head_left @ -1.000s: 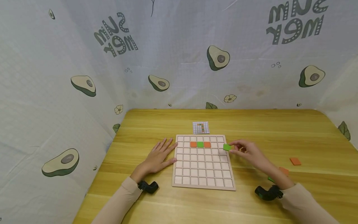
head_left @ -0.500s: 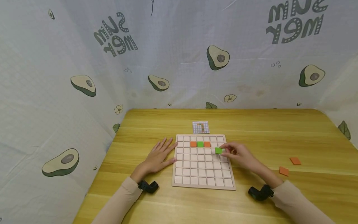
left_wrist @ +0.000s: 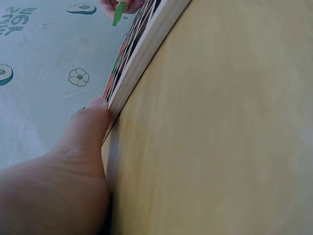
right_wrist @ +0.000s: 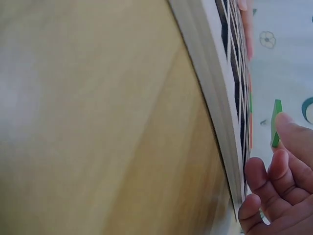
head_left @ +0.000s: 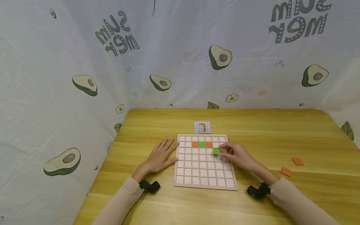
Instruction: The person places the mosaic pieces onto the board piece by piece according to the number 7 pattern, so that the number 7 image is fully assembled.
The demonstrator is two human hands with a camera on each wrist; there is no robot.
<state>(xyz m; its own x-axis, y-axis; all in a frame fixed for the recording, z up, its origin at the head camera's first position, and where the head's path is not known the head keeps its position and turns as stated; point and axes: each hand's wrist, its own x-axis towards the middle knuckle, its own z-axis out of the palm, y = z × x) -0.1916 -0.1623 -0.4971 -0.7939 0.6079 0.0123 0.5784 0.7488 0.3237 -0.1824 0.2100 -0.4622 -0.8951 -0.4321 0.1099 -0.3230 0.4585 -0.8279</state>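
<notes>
A wooden grid board lies on the table. Orange, green and orange tiles sit side by side in its second row, among them the green tile. My right hand pinches another green tile between thumb and fingers over the board's right part; in the right wrist view this green tile is held above the surface, tilted. My left hand lies flat with spread fingers at the board's left edge. Its thumb touches that edge in the left wrist view.
A small card with a coloured grid pattern lies behind the board. Two loose orange tiles, one of them this nearer orange tile, rest on the wooden table at the right. A printed cloth hangs behind.
My right hand has carried the green tile leftward from the board's right edge, to just below and right of the row of tiles. My left hand has stayed put.
</notes>
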